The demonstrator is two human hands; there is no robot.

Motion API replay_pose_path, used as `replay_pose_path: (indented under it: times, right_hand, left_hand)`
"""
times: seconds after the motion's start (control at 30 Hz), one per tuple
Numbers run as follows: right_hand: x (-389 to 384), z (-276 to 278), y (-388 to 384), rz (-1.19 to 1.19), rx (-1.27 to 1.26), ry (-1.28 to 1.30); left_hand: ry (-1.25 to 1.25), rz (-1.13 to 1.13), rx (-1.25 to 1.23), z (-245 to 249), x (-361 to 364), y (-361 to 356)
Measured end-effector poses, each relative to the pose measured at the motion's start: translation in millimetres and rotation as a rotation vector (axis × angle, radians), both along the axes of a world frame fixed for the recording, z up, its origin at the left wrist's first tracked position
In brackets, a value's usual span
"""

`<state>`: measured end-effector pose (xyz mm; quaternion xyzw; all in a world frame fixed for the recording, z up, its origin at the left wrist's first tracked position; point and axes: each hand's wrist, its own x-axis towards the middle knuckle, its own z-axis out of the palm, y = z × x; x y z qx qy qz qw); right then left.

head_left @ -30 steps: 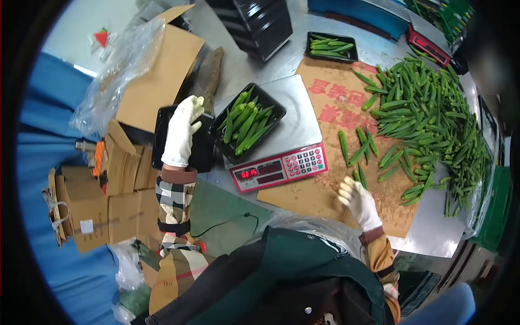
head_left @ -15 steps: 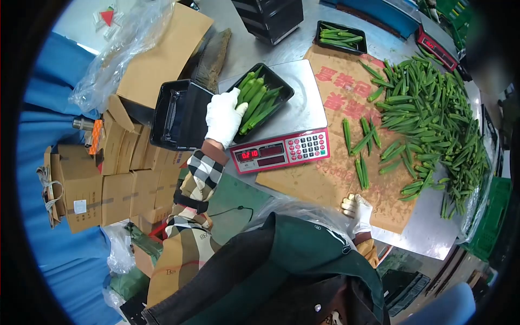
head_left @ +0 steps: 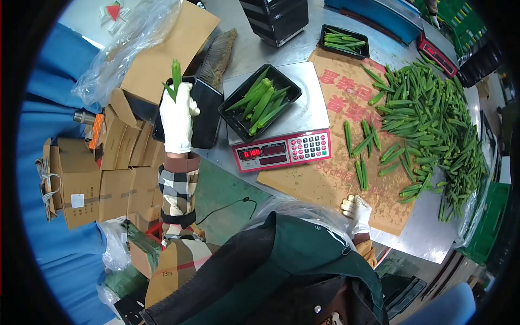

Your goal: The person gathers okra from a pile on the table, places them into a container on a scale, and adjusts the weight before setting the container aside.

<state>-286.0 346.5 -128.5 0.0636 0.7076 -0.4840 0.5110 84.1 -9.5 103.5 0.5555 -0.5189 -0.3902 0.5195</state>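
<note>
In a white glove, my left hand (head_left: pixel 177 119) is closed around okra pods (head_left: pixel 176 76), above another black tray (head_left: pixel 206 116) at the left. A black plastic tray with okra (head_left: pixel 262 108) sits tilted in angle on the steel plate of a red-and-white scale (head_left: pixel 281 149), whose display reads 0.180. My right hand (head_left: pixel 356 212), also gloved, rests with fingers outstretched at the near edge of a cardboard sheet (head_left: pixel 303 181). Several loose okra pods (head_left: pixel 362 172) lie on the cardboard just beyond it, and a large okra heap (head_left: pixel 433 119) spreads to the right.
A second tray of okra (head_left: pixel 344 42) stands at the back, beside a stack of black trays (head_left: pixel 275 19). Another red scale (head_left: pixel 437 54) is at the far right. Cardboard boxes (head_left: pixel 81 181) and clear plastic wrap (head_left: pixel 127 51) are on the left. A green crate (head_left: pixel 492 216) stands at right.
My left hand has lifted okra from the tray on the scale and moved left with it. The display fell from 0.210 to 0.180. My right hand has stayed in place.
</note>
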Motion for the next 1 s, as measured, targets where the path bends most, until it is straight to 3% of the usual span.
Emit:
replay_pose_path:
  times: [0.1, 0.27, 0.47, 0.67, 0.8, 0.87, 0.9, 1.0]
  right_hand:
    - [-1, -6, 3, 0.024, -0.013, 0.011]
    - [-1, 0, 2, 0.036, -0.008, 0.010]
    - [0, -1, 0, 0.036, -0.007, -0.006]
    - [-4, 2, 1, 0.057, -0.005, -0.070]
    - [-7, -3, 6, 0.000, -0.054, -0.132]
    - [-9, -4, 4, -0.005, -0.032, -0.161]
    - [-8, -4, 4, -0.005, -0.037, -0.157]
    - [-9, -7, 4, 0.036, -0.003, -0.173]
  left_hand:
    - [0.099, 0.039, 0.196, -35, 6, 17]
    - [-0.078, 0.047, 0.409, -93, -13, 46]
    - [-0.032, -0.005, 0.522, -104, -43, 37]
    - [-0.028, -0.223, 0.457, -99, -97, -39]
    - [-0.038, -0.355, 0.412, -89, -187, -105]
    - [0.021, -0.437, 0.396, -107, -231, -146]
    - [0.084, -0.460, 0.358, -87, -260, -145]
    - [0.125, -0.503, 0.273, -167, -320, -230]
